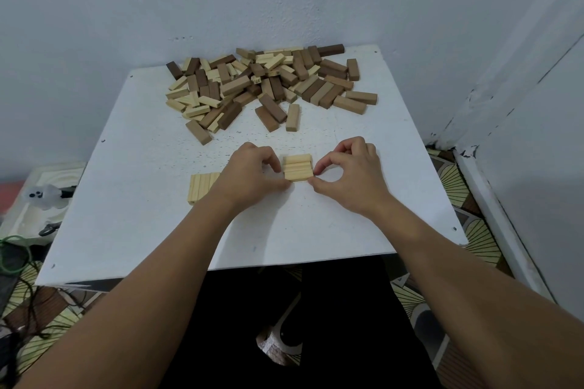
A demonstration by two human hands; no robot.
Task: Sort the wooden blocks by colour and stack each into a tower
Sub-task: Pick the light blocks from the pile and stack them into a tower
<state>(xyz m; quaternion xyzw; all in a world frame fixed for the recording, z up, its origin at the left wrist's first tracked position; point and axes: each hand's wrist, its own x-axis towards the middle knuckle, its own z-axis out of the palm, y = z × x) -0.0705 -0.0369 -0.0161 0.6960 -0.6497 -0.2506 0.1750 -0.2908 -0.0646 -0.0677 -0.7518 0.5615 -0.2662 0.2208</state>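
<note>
Left hand (251,172) and right hand (349,172) pinching opposite ends of a small pale block stack (298,167), mid-table, hands apart. Second pale block row (202,188) just left, partly under the wrist. Mixed pile (268,85) at far edge of white table (126,230).

Both bare forearms reached forward side by side; the left hand (249,172) and right hand (349,172) faced each other, fingers curled, fingertips pinching inward.

dim even light, soft shadows, wide-angle edge distortion
</note>
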